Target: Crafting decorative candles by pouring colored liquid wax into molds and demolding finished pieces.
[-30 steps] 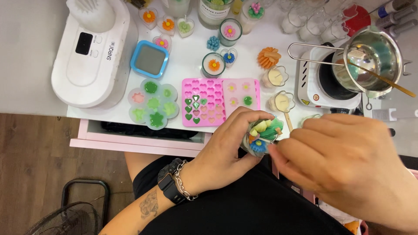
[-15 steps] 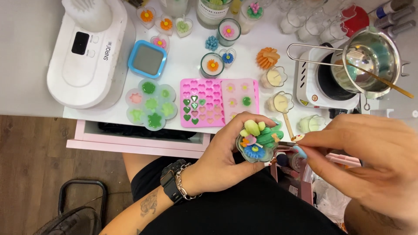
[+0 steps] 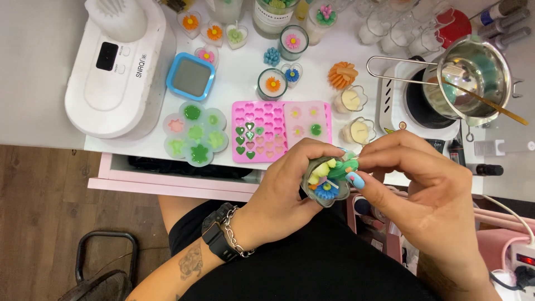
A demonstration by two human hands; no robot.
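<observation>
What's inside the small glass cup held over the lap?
The glass cup in the left hand holds wax shapes: a blue flower, yellow-green pieces, a green one. The right hand fingertips touch the top. Its bottom is covered by fingers.

Small home candle-making workspace. White table [image 3: 234, 83] across upper frame: pink silicone mold [image 3: 281, 131], flower-shaped mold [image 3: 195, 134], finished glass candles [image 3: 272, 83], metal melting pot [image 3: 473, 78] on white hot plate [image 3: 415, 106] upper right. Wood floor [image 3: 50, 200] lower left.
</observation>
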